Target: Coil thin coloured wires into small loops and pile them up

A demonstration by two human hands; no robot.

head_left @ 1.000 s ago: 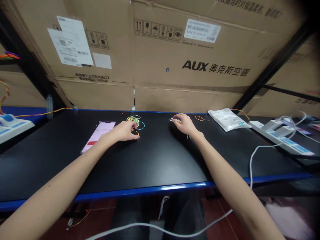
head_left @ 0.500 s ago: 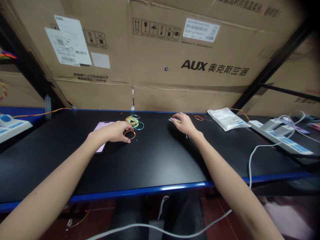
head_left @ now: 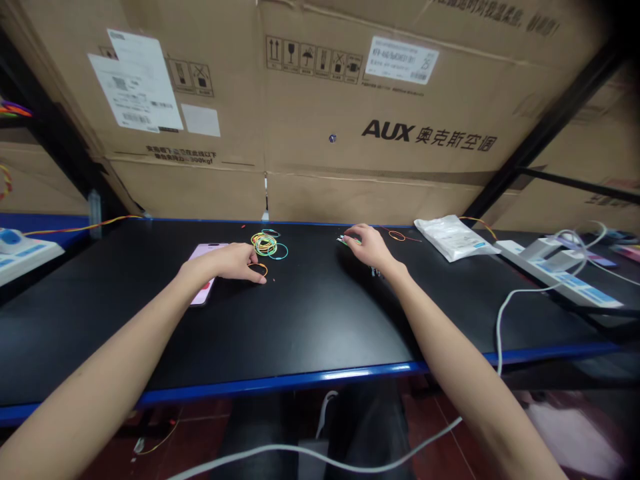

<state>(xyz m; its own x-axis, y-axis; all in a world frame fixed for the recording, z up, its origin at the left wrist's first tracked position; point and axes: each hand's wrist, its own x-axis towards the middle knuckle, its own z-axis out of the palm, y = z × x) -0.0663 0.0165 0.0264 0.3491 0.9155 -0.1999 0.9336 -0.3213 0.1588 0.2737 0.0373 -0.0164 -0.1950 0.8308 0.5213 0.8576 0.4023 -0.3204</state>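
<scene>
My left hand (head_left: 240, 262) is low over the black table, thumb and fingers apart, around a thin orange loop (head_left: 264, 268) that it partly covers. Just behind it lies a bundle of thin yellow, green and teal loops (head_left: 263, 244). Under my left wrist is a phone (head_left: 203, 297) with a lit pinkish screen. My right hand (head_left: 369, 247) rests farther right with its fingers curled down together. Small white-tipped pieces (head_left: 341, 239) show at its fingertips, too small to name. More small bits (head_left: 375, 271) peek out beneath the palm.
A large cardboard box (head_left: 300, 147) stands along the table's back edge. On the right are a thin orange-red loop (head_left: 397, 235), a white plastic packet (head_left: 453, 238) and a power strip (head_left: 565, 273). A white cable (head_left: 500, 327) hangs over the front edge.
My left hand has shifted slightly right, its thumb moving over more of the orange loop. My right hand has stayed nearly in place.
</scene>
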